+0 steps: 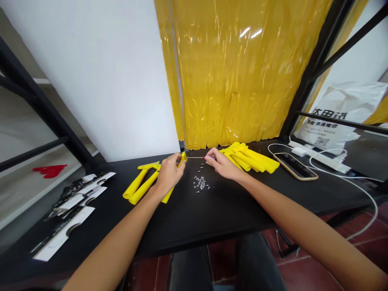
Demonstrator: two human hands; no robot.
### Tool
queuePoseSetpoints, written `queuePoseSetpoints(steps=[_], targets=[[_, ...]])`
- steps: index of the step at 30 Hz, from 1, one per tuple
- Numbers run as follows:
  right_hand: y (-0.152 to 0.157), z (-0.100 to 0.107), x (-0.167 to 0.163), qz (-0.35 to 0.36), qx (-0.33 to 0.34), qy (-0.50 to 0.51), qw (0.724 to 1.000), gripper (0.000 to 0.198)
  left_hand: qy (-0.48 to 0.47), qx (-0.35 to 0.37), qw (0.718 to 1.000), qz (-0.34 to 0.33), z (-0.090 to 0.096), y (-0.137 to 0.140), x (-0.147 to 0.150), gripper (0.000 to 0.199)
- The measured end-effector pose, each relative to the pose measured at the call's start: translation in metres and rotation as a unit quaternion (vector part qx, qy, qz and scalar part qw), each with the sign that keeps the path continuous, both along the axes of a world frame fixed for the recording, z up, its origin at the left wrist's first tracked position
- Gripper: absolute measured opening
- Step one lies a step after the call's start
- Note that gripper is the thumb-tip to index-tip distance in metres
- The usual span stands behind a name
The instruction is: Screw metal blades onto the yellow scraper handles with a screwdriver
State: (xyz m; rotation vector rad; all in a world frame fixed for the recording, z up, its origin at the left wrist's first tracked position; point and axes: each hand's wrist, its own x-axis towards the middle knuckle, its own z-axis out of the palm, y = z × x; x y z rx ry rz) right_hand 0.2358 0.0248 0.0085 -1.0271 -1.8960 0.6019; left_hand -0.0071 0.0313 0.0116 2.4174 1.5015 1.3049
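My left hand [170, 171] is closed around a yellow plastic part [167, 196], one end of which shows above the fingers and the other below the palm. In my right hand [222, 164] is a screwdriver [195, 157], pinched by its red handle, most of which the fingers hide. Its thin shaft lies level and points left, the tip at the upper end of the yellow part. Below the shaft, a loose pile of small silver screws [200, 184] lies on the black table [209, 220]. More yellow parts [140, 185] rest beside my left hand.
Several yellow parts [254, 158] are heaped beyond my right hand. Farther right lie a phone [296, 166] and a white power strip [329, 161] with cables. Printed card pieces [68, 232] are stacked at left. A white panel [112, 81] and yellow plastic sheeting [236, 76] close off the back.
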Motion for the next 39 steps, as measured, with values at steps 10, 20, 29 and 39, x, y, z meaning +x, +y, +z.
queuePoseSetpoints(steps=[10,20,29,39], targets=[[0.005,-0.015,-0.005,-0.013,-0.044,-0.036,0.998,0.025,-0.020,-0.002,1.000,-0.008,0.002,-0.001,0.002,0.008],[0.001,-0.009,-0.007,-0.011,-0.055,-0.036,0.998,0.032,-0.012,0.007,1.000,0.000,0.002,-0.002,0.002,0.006],[0.008,-0.014,-0.004,-0.008,-0.032,-0.029,0.999,0.038,-0.005,0.019,1.000,0.008,0.002,-0.004,0.004,0.005],[0.003,-0.010,-0.007,0.018,-0.027,-0.023,0.999,0.042,-0.027,0.001,1.000,-0.004,0.001,-0.002,0.003,0.007]])
